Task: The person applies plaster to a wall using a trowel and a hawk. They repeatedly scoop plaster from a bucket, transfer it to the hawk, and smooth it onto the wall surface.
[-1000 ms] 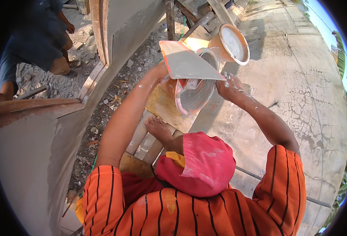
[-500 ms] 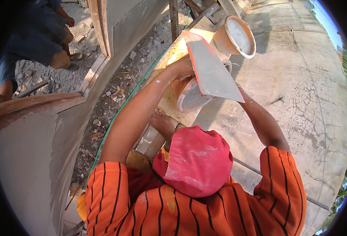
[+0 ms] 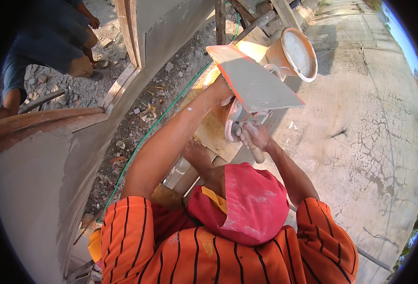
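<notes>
My left hand (image 3: 226, 98) is mostly hidden under a grey plasterer's hawk (image 3: 261, 81) with orange edges. It holds this flat board tilted over an orange bucket (image 3: 222, 112). A smear of grey plaster coats the board's top. Closed around the wooden handle of a trowel (image 3: 252, 147), my right hand (image 3: 257, 134) is at the bucket's near rim. The trowel's metal end reaches to the bucket's mouth, and its blade is largely out of sight. Much of the bucket and its contents lie hidden beneath the board.
Beyond the hawk stands a second orange bucket (image 3: 298, 53) with whitish contents and a wire handle. A green hose (image 3: 158, 137) runs along rubble on the left, beside a plastered wall (image 3: 34, 189) with wooden framing. Another person (image 3: 48, 42) is at upper left. Cracked concrete (image 3: 360, 128) spreads right.
My right hand, hidden behind the hawk before, has come nearer and shows with the trowel at the bucket rim. The hawk has swung round, its near corner moving away from me.
</notes>
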`<state>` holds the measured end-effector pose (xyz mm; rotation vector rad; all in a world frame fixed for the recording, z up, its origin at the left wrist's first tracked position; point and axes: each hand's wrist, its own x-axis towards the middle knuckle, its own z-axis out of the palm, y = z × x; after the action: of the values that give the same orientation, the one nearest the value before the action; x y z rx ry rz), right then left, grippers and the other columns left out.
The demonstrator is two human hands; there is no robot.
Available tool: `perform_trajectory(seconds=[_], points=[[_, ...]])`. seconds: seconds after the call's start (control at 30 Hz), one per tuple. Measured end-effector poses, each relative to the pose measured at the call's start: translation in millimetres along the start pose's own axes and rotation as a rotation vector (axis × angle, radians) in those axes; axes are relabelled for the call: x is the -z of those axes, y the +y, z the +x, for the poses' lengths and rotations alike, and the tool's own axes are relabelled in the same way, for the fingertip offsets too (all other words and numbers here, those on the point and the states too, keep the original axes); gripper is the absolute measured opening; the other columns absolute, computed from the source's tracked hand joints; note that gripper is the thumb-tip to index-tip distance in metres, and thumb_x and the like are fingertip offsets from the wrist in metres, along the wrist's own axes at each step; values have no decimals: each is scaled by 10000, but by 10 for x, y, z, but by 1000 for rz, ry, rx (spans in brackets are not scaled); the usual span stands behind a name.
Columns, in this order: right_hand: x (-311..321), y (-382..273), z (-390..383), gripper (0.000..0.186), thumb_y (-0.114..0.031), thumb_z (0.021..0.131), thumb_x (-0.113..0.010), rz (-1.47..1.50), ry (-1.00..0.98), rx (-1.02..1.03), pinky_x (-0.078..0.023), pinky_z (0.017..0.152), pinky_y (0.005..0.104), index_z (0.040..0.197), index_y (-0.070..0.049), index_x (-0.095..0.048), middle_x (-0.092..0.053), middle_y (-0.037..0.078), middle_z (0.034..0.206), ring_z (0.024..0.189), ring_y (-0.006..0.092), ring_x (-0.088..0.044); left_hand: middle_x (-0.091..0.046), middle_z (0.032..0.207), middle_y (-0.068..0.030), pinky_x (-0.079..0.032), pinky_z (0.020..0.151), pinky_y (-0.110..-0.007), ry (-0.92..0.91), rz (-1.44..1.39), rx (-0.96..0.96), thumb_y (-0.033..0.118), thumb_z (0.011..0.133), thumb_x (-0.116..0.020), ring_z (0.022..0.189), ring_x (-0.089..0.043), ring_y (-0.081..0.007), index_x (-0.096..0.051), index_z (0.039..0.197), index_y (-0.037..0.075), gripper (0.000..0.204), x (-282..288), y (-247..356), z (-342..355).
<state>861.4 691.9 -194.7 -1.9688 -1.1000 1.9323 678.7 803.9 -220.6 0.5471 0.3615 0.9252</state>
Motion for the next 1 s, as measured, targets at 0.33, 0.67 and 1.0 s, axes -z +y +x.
perform_trajectory(seconds=[0.33, 0.67, 1.0], points=[[335, -250, -555, 344, -342, 900, -469, 200, 146, -106, -431, 412, 286, 759, -40, -557, -505, 34, 584, 435, 139, -483, -615, 989, -65, -530, 653, -303, 184, -374, -135, 142, 857, -603, 825, -608, -162, -580, 1066, 46, 231, 39, -188, -30], [497, -342, -570, 335, -326, 907, -466, 199, 162, 18, -435, 408, 288, 761, -39, -556, -501, 33, 580, 431, 143, -481, -616, 946, -79, -528, 590, -328, 333, 286, 47, 185, 903, -546, 775, -613, -149, -566, 1058, 33, 218, 858, 117, -446], [515, -534, -726, 340, -324, 914, -454, 169, 188, 43, -435, 413, 284, 760, -35, -545, -497, 27, 577, 438, 139, -475, -612, 887, -224, -462, 732, -462, 533, 1533, -386, 186, 827, -616, 826, -573, -419, -596, 957, -9, 235, 576, 897, -815]])
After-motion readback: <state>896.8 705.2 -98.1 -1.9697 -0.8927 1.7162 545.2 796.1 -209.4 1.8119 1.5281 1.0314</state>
